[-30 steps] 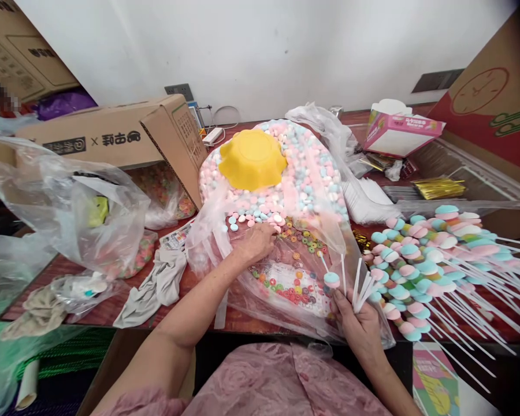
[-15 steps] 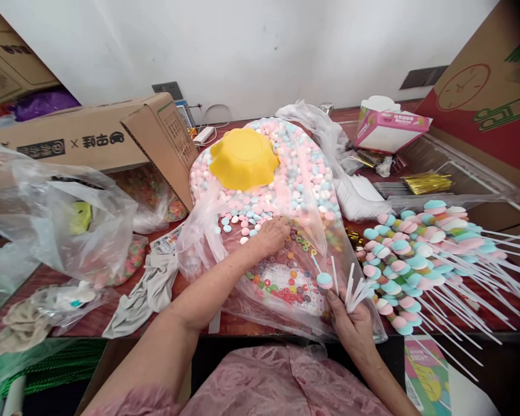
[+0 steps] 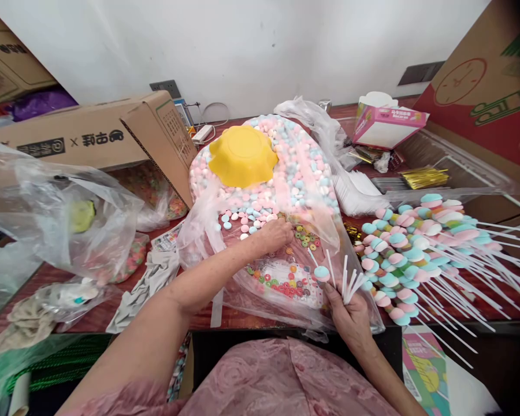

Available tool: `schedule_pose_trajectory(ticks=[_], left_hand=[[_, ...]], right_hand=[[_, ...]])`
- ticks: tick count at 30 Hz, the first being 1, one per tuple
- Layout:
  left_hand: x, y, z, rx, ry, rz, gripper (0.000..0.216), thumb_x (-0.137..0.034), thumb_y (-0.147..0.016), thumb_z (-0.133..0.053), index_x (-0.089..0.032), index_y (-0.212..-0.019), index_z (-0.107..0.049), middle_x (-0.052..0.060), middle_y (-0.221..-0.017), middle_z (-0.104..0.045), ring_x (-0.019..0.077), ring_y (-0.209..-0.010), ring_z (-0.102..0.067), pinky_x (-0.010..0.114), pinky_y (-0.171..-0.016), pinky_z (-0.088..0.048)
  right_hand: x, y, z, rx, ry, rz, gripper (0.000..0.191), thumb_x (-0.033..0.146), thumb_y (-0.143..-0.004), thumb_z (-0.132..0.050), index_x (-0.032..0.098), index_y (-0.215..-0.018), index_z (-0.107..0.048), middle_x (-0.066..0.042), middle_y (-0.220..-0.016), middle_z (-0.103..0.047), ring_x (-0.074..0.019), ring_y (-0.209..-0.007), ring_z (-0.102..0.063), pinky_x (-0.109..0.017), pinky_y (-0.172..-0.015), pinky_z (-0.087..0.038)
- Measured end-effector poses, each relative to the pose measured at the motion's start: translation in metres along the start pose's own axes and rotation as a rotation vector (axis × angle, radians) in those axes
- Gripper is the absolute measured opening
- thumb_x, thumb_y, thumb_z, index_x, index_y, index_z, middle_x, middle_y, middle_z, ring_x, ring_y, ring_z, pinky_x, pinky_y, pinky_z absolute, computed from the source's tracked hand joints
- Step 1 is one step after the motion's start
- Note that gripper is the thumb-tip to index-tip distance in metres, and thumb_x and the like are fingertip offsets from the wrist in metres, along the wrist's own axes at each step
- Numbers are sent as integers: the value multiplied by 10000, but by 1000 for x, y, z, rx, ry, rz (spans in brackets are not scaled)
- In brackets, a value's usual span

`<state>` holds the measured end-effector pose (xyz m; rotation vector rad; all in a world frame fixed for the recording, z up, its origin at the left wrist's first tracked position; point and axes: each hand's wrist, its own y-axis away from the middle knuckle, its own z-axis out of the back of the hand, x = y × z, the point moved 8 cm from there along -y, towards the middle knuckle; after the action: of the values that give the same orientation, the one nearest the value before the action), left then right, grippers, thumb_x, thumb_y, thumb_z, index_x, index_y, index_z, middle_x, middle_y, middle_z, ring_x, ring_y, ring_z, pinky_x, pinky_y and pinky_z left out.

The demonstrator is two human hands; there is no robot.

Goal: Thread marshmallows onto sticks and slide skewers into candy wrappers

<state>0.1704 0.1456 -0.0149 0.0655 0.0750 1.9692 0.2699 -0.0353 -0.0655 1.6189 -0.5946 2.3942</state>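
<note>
My left hand (image 3: 275, 234) reaches into a big clear plastic bag (image 3: 208, 231) and its curled fingers rest among pink, blue and white candies (image 3: 301, 179), beside colourful ring candies (image 3: 292, 286). What the fingers hold is hidden. My right hand (image 3: 349, 318) grips a bundle of white sticks (image 3: 349, 283) near the table's front edge. One stick carries a pink and blue candy (image 3: 321, 273). An upturned yellow bowl (image 3: 241, 156) lies on the candy heap.
A pile of finished candy skewers (image 3: 420, 248) lies to the right. A cardboard box (image 3: 99, 136) and crumpled plastic bags (image 3: 65, 214) stand on the left. A pink box (image 3: 387, 124), gold twist ties (image 3: 422, 178) and a large carton (image 3: 485, 92) are at the back right.
My left hand has slid a little to the right from the loose pastel candies toward the ring candies. My right hand keeps its hold on the sticks.
</note>
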Motion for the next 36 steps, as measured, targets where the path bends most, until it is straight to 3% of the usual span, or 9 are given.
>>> schedule_pose_trajectory(ticks=[3,6,10,12,16,20,25,30,36], left_hand=[[-10,6,3,-15,58,-25,215,-67,-838,-524,-121,-866,-730,141,-931,-702,246,-932,-630,331,-826,-465],[-8,18,10,-85,172,16,246,-98,-815,-542,-142,-965,-732,97,-899,-716,208,-863,-641,284,-765,-471],[25,39,21,-303,579,262,370,-28,-760,-457,-138,-991,-724,30,-808,-707,142,-736,-622,225,-675,-442],[37,45,17,-297,684,349,336,-42,-766,-434,-121,-920,-722,1,-679,-655,124,-625,-579,216,-604,-408],[35,45,10,-208,653,331,170,-120,-760,-519,-128,-664,-659,-29,-539,-520,108,-527,-466,227,-544,-333],[23,43,3,-180,575,322,230,-192,-734,-615,-148,-519,-548,-4,-541,-481,140,-587,-452,262,-582,-325],[15,48,0,-200,500,347,128,-113,-703,-570,-146,-580,-572,53,-687,-570,176,-688,-492,290,-660,-358],[28,57,6,-227,528,376,147,-110,-716,-521,-135,-606,-616,27,-640,-567,152,-643,-495,276,-650,-373],[19,34,5,-228,647,316,167,-172,-753,-552,-125,-749,-712,12,-681,-637,139,-666,-553,239,-617,-390]], right_hand=[[2,0,1,-7,16,21,370,384,-910,-557,198,-597,-492,30,-573,-407,-114,-531,-377,-242,-485,-339],[5,-1,2,-9,24,40,362,376,-912,-555,196,-604,-495,30,-576,-410,-114,-536,-380,-246,-498,-342],[8,-1,1,-2,26,53,325,363,-916,-551,189,-642,-541,33,-576,-404,-114,-535,-377,-249,-500,-337],[8,-1,1,-1,27,58,313,361,-918,-551,186,-659,-559,33,-578,-404,-115,-537,-380,-248,-497,-336],[7,-2,1,-7,34,66,293,360,-917,-554,185,-683,-577,31,-582,-416,-118,-539,-389,-246,-494,-340],[9,-1,1,-16,42,75,316,361,-919,-547,189,-655,-551,30,-579,-419,-120,-539,-397,-249,-499,-342],[11,-1,2,-21,44,82,345,363,-912,-562,195,-615,-508,34,-574,-419,-117,-538,-397,-254,-516,-343],[10,-1,2,-18,46,75,321,364,-914,-561,190,-644,-554,34,-581,-430,-119,-549,-403,-258,-531,-355],[6,-1,0,3,49,63,290,372,-921,-555,185,-702,-587,35,-578,-433,-119,-544,-406,-249,-509,-347]])
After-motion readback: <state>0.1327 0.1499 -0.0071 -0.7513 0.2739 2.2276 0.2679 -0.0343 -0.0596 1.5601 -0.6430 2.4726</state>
